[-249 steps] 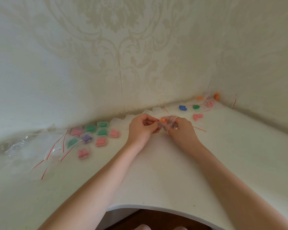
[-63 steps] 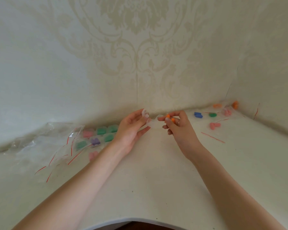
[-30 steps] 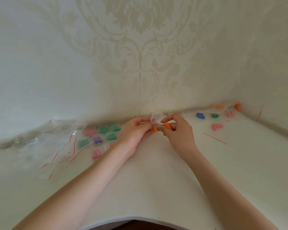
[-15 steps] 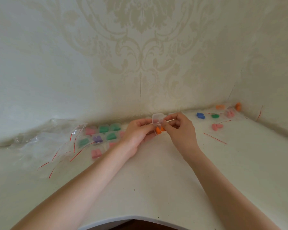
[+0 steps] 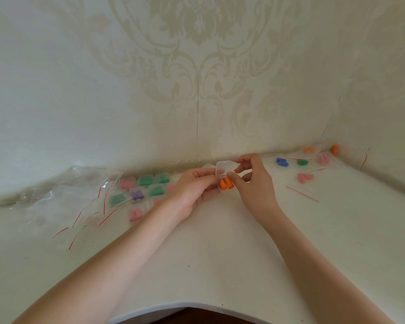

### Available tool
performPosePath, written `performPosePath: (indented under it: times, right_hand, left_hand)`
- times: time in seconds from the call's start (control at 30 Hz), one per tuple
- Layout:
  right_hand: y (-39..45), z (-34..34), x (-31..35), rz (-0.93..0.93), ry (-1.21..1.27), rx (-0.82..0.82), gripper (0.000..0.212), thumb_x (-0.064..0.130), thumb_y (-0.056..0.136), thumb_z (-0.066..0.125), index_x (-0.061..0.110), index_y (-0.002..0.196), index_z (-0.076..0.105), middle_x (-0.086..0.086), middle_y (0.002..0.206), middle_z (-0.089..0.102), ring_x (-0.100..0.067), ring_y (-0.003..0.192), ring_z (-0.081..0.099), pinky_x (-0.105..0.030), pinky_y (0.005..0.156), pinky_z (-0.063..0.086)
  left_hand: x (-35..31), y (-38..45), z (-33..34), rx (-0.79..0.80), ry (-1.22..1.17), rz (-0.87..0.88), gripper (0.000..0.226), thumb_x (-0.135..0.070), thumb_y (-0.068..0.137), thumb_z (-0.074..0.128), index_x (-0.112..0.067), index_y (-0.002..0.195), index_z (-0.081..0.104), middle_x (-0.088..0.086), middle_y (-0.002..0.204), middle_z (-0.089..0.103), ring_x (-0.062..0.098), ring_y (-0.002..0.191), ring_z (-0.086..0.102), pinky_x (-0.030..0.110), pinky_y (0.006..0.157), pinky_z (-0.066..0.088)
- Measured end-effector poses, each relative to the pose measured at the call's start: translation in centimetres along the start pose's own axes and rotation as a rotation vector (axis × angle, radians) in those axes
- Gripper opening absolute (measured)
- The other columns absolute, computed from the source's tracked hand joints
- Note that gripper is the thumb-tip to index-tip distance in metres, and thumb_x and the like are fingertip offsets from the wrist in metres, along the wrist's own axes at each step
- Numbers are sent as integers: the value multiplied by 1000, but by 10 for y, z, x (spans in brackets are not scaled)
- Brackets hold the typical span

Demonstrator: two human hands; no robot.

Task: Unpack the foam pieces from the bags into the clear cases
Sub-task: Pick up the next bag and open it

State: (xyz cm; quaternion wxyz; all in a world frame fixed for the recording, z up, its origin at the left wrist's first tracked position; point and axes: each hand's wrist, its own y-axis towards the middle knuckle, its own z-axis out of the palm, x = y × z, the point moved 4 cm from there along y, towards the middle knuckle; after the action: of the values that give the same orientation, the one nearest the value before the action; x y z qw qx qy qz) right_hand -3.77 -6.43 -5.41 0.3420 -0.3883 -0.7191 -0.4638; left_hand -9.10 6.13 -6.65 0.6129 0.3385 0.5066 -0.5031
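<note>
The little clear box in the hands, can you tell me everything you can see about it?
The clear case is a small, see-through plastic box with rounded corners. Its hinged lid stands open, tilted up toward the wall. Two orange foam pieces sit side by side in its lower half. It is held above the white table, not resting on it. The left hand pinches its left side, and the right hand touches its lid and right edge.

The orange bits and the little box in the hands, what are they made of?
The orange bits look like soft foam: matte, no shine, rounded ends. The little box looks like clear hard plastic: you can see through it, and its open lid has glossy edges. The left hand holds the box; the right hand pinches at it.
</note>
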Motion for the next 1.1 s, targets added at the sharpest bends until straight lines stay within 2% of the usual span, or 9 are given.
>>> performPosePath:
  times: [0.17, 0.33, 0.43, 0.53, 0.63, 0.77, 0.9, 1.0, 1.1]
  right_hand:
    - [2, 1, 2, 3, 71, 92, 30, 27, 98, 48, 31, 128, 50, 16, 108, 55, -4, 83, 54, -5, 71, 40]
    - [1, 3, 2, 25, 90, 154, 27, 30, 101, 38, 23, 105, 63, 19, 94, 60, 3, 82, 60, -20, 75, 47]
    - [3, 3, -3, 78, 152, 195, 21, 33, 98, 46, 22, 105, 63, 18, 97, 62, -11, 93, 64, -26, 71, 50]
    - [1, 4, -7, 17, 104, 270, 26, 30, 82, 71, 26, 106, 61, 16, 102, 65, -4, 86, 65, -18, 73, 51]
    - [0, 3, -8, -51, 38, 205, 15, 25, 82, 72, 25, 95, 64, 17, 93, 65, 3, 76, 61, -8, 67, 45]
    - [4, 2, -8, -88, -16, 181, 8, 15, 89, 62, 23, 91, 64, 19, 86, 63, 9, 72, 56, -5, 66, 40]
    - [4, 4, -5, -121, -32, 202, 13, 14, 90, 60, 26, 87, 63, 21, 76, 62, 11, 70, 55, -5, 65, 40]
    - [5, 5, -5, -100, -3, 178, 11, 21, 93, 58, 27, 100, 65, 19, 82, 65, 5, 76, 59, -6, 67, 42]
    - [4, 6, -8, -59, 56, 130, 25, 25, 96, 52, 28, 121, 57, 8, 102, 65, -11, 85, 63, -6, 70, 42]
  left_hand:
    - [2, 2, -2, 3, -12, -26, 15, 1, 86, 60, -4, 98, 68, 11, 82, 72, 15, 73, 67, 20, 68, 56]
    - [0, 1, -1, -21, -122, -83, 20, 5, 91, 48, -4, 97, 65, 7, 74, 72, 13, 66, 70, 22, 70, 58]
    - [-3, 3, -5, -41, -292, -130, 27, 6, 89, 40, 2, 102, 64, 16, 87, 71, 23, 75, 70, 26, 71, 59]
    - [-3, 4, -8, -27, -347, -141, 23, 0, 90, 45, 4, 104, 63, 20, 102, 69, 24, 83, 69, 26, 72, 59]
    - [-4, 3, -7, -10, -240, -103, 14, -1, 85, 59, 1, 96, 67, 14, 97, 71, 17, 86, 70, 20, 71, 57]
    - [-4, 2, -3, 32, 22, 45, 13, -7, 82, 69, -8, 94, 72, 5, 93, 73, 11, 92, 68, 18, 82, 54]
    - [-7, 1, -4, -48, 236, 258, 10, -4, 80, 71, -9, 88, 72, 1, 78, 73, 9, 78, 68, 20, 78, 55]
    - [-19, -1, -6, -63, 313, 333, 9, -6, 83, 68, -14, 81, 71, -3, 74, 73, 8, 72, 68, 23, 71, 56]
    - [-44, -4, -21, -232, 461, 448, 14, -12, 88, 64, -18, 75, 69, -8, 65, 70, 6, 61, 63, 22, 61, 52]
